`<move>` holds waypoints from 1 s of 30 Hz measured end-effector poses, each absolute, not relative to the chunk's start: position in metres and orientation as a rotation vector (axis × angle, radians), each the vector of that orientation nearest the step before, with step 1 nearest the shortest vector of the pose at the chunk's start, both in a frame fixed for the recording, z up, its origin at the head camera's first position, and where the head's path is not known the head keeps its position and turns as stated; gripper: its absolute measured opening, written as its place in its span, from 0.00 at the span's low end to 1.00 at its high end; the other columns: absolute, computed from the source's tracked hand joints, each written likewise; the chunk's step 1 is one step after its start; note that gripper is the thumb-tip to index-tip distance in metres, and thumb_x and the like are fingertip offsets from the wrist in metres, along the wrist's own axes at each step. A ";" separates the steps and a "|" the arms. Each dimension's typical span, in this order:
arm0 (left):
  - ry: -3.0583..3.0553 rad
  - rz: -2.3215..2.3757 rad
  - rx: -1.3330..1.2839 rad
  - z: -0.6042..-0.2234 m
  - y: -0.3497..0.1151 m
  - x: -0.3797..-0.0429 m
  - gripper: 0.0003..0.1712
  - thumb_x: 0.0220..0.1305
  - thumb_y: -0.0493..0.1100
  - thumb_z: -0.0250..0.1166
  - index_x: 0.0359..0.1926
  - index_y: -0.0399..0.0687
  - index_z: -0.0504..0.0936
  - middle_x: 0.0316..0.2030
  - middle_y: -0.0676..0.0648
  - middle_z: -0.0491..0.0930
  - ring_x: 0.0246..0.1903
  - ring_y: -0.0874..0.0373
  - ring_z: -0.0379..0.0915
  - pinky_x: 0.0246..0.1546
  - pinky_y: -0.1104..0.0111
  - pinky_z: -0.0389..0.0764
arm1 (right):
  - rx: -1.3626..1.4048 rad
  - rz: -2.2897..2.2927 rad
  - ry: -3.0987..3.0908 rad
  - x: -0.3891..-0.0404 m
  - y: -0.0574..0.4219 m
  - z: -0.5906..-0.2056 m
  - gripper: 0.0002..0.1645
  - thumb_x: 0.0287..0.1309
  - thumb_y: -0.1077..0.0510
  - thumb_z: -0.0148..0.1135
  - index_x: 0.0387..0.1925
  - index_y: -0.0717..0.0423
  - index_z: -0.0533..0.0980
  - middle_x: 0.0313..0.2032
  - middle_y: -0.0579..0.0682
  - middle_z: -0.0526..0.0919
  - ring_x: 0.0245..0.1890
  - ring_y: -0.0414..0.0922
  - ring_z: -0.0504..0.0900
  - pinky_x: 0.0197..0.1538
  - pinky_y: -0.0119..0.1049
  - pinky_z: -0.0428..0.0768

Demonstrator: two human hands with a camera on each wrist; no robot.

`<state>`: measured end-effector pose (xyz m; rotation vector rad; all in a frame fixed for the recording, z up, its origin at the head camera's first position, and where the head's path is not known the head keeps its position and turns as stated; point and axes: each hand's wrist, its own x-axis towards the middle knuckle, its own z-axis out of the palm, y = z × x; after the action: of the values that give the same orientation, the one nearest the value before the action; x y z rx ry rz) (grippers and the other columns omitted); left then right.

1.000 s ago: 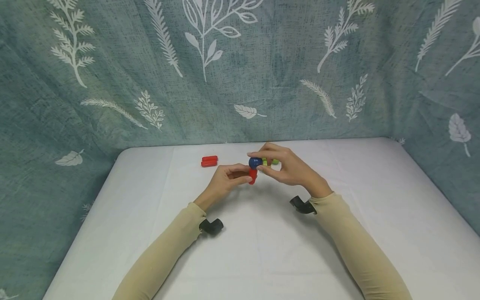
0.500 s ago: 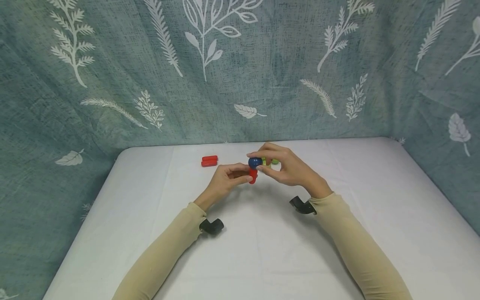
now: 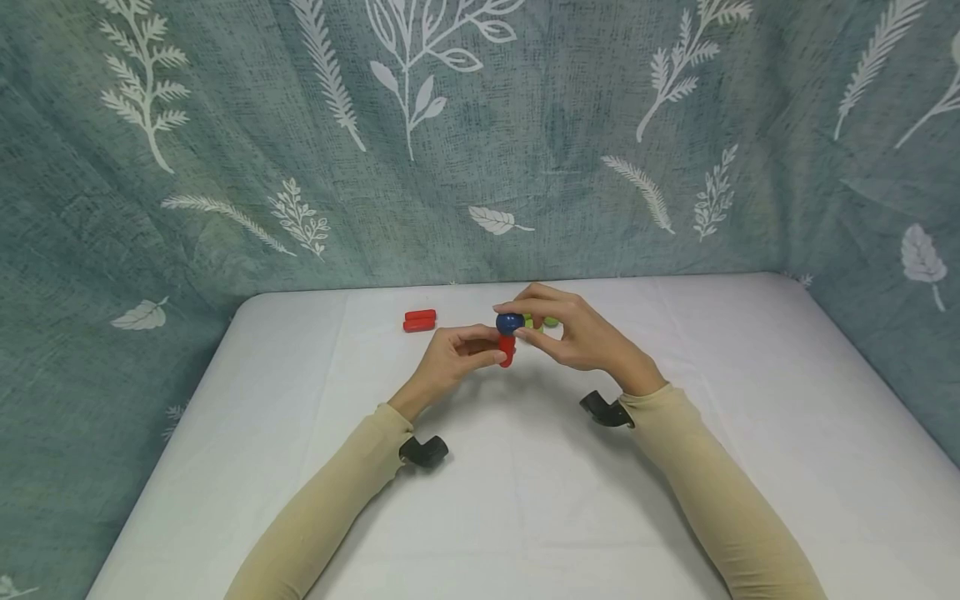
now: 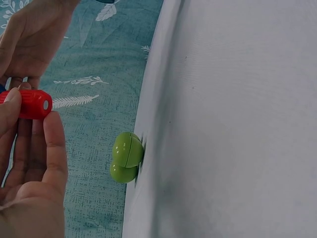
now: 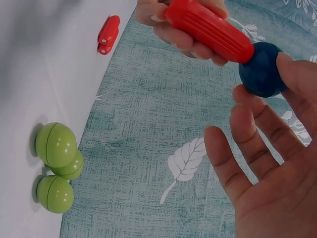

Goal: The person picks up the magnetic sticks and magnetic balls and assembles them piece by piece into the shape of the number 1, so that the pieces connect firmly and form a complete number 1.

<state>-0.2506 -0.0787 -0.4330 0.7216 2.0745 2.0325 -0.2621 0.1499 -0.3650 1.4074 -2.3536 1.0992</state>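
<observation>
Above the table, my left hand (image 3: 453, 352) pinches a ridged red rod (image 3: 507, 351) between thumb and fingers. On the rod's upper end sits a glossy blue ball (image 3: 510, 323), which my right hand (image 3: 570, 333) pinches from the side. Seen from the right wrist, the blue ball (image 5: 260, 69) meets the end of the red rod (image 5: 213, 30), while the right hand's other fingers (image 5: 225, 158) are spread apart. In the left wrist view the rod's free end (image 4: 46, 104) shows a small pale disc, and the ball is mostly cut off.
Two more red rods (image 3: 419, 327) lie side by side at the back left of the white table (image 3: 510, 500). Three green balls (image 5: 56, 145) rest near its far edge, partly behind my right hand in the head view. A patterned cloth (image 3: 480, 167) hangs behind.
</observation>
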 end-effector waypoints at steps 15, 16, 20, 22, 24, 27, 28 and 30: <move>2.062 2.040 0.740 -0.432 -0.080 -0.250 0.18 0.60 0.33 0.69 0.51 0.33 0.82 0.46 0.43 0.85 0.44 0.59 0.83 0.49 0.64 0.83 | 1.461 1.108 -2.338 -0.262 0.150 -0.363 0.22 0.60 0.63 0.66 0.57 0.51 0.79 0.46 0.45 0.81 0.37 0.36 0.74 0.36 0.32 0.74; 2.059 2.038 0.744 -0.432 -0.080 -0.250 0.18 0.60 0.33 0.69 0.51 0.33 0.82 0.46 0.44 0.86 0.44 0.58 0.83 0.50 0.64 0.83 | 1.467 1.108 -2.337 -0.262 0.150 -0.362 0.22 0.61 0.63 0.65 0.57 0.51 0.79 0.46 0.45 0.81 0.37 0.36 0.74 0.36 0.32 0.74; 2.062 2.036 0.763 -0.432 -0.080 -0.250 0.17 0.60 0.37 0.70 0.50 0.36 0.83 0.44 0.49 0.86 0.45 0.56 0.83 0.51 0.64 0.83 | 1.496 1.103 -2.324 -0.261 0.149 -0.362 0.22 0.61 0.64 0.65 0.57 0.52 0.79 0.46 0.46 0.81 0.38 0.37 0.75 0.36 0.36 0.75; 2.075 2.035 0.772 -0.432 -0.080 -0.250 0.16 0.60 0.38 0.70 0.49 0.38 0.83 0.44 0.49 0.86 0.46 0.56 0.83 0.51 0.64 0.82 | 1.506 1.101 -2.315 -0.260 0.148 -0.363 0.22 0.61 0.64 0.65 0.58 0.53 0.79 0.46 0.47 0.81 0.38 0.39 0.75 0.36 0.39 0.76; 2.095 2.032 0.779 -0.431 -0.079 -0.250 0.16 0.60 0.37 0.70 0.49 0.38 0.84 0.44 0.48 0.86 0.46 0.55 0.83 0.52 0.64 0.82 | 1.512 1.098 -2.311 -0.260 0.148 -0.363 0.22 0.61 0.64 0.65 0.58 0.53 0.79 0.46 0.47 0.81 0.38 0.39 0.75 0.36 0.38 0.76; 2.119 2.024 0.786 -0.430 -0.079 -0.249 0.15 0.61 0.35 0.69 0.49 0.37 0.83 0.45 0.45 0.86 0.46 0.56 0.83 0.52 0.64 0.82 | 1.512 1.095 -2.310 -0.260 0.147 -0.364 0.22 0.61 0.64 0.65 0.58 0.53 0.79 0.46 0.47 0.81 0.38 0.38 0.76 0.36 0.34 0.75; 2.123 2.023 0.788 -0.430 -0.079 -0.249 0.15 0.61 0.35 0.69 0.50 0.36 0.83 0.46 0.44 0.85 0.46 0.56 0.83 0.52 0.64 0.82 | 1.513 1.096 -2.310 -0.260 0.148 -0.364 0.22 0.61 0.64 0.65 0.58 0.53 0.79 0.46 0.47 0.81 0.38 0.38 0.75 0.36 0.34 0.75; 2.133 2.024 0.796 -0.430 -0.079 -0.249 0.15 0.61 0.34 0.69 0.49 0.37 0.83 0.46 0.43 0.85 0.46 0.56 0.83 0.52 0.64 0.82 | 1.514 1.096 -2.309 -0.260 0.147 -0.364 0.23 0.61 0.64 0.65 0.58 0.52 0.79 0.46 0.46 0.81 0.38 0.36 0.75 0.36 0.33 0.75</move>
<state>-0.2492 -0.0788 -0.4296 0.7963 2.1329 2.0240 -0.2597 0.1472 -0.3642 1.5136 -2.3090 1.0956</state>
